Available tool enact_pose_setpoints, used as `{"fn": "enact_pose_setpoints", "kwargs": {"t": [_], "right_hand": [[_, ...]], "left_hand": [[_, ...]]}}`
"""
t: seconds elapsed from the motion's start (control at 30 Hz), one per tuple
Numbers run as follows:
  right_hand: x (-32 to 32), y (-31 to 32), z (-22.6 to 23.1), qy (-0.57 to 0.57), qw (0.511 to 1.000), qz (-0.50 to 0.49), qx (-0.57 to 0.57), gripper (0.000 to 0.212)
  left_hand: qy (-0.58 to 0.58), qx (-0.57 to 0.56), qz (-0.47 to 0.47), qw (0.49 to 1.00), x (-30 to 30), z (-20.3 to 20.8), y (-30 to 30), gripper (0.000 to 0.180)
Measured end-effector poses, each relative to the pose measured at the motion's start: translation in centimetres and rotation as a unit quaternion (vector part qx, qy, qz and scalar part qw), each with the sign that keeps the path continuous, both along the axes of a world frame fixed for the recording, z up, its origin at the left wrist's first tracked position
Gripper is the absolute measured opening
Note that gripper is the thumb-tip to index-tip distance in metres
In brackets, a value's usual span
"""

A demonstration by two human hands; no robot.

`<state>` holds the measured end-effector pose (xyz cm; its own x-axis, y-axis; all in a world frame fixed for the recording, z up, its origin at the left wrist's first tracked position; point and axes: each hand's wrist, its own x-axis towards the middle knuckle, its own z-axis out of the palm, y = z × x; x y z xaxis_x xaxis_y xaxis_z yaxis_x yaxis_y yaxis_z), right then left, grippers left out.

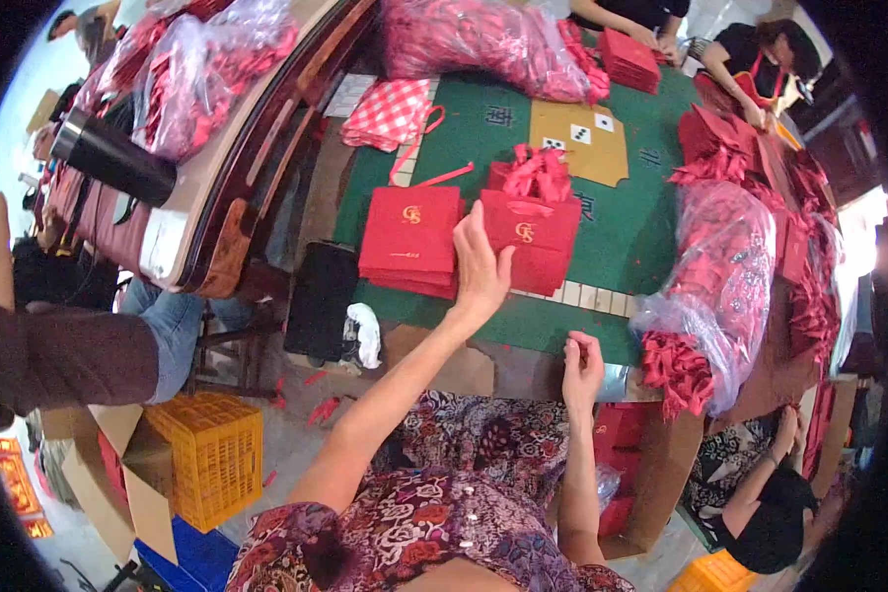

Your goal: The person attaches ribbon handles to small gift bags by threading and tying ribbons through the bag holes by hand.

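Observation:
Two stacks of red paper gift bags lie on the green tabletop before me. The left stack (pixel 409 237) is flat and bears a small gold mark. On the right stack (pixel 535 232), red ribbon handles (pixel 533 176) bunch up at the top. My left hand (pixel 483 264) is between the stacks with fingers stretched and thumb apart, its fingertips against the inner edges of the bags. Over the table's front edge, my right hand (pixel 584 367) has its fingers curled together; whether anything small is in them cannot be made out.
A clear plastic sack of red ribbons (pixel 720 266) lies at right, another plastic sack (pixel 483 44) at the back. A checked red cloth (pixel 387 111) and a black tray (pixel 323 294) are at left. Co-workers sit around; a yellow crate (pixel 217 454) stands on the floor.

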<state>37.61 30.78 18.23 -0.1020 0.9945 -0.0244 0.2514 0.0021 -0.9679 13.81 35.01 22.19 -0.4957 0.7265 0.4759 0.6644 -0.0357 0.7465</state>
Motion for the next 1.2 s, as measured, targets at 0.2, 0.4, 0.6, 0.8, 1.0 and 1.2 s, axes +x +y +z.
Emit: {"fn": "enact_pose_setpoints", "kwargs": {"t": [0.2,0.4,0.6,0.8,1.0,1.2], "right_hand": [[-0.1,0.1,-0.5,-0.040,0.999,0.006,0.026,0.015],[0.3,-0.4,0.7,-0.041,0.999,-0.001,0.011,0.014],[0.7,-1.9,1.8,-0.058,0.991,-0.068,0.097,0.012],[4.1,-1.1,2.8,-0.206,0.933,-0.210,0.208,0.022],[7.7,1.2,1.7,-0.328,0.863,-0.272,0.271,0.030],[8.2,1.8,0.9,-0.270,0.882,-0.294,0.252,0.018]], "left_hand": [[0.013,-0.011,-0.051,0.999,0.5,0.8,-3.6,0.077],[0.018,-0.074,-0.049,0.996,-1.2,0.8,-12.7,0.037],[0.071,-0.086,0.016,0.994,-5.0,-0.4,-14.8,0.027],[0.236,-0.065,0.050,0.968,-6.3,1.3,-12.3,0.055],[0.253,-0.204,0.021,0.945,-7.3,0.9,-10.3,0.069],[0.227,-0.152,0.004,0.962,-7.0,0.3,-12.5,0.058]]}}
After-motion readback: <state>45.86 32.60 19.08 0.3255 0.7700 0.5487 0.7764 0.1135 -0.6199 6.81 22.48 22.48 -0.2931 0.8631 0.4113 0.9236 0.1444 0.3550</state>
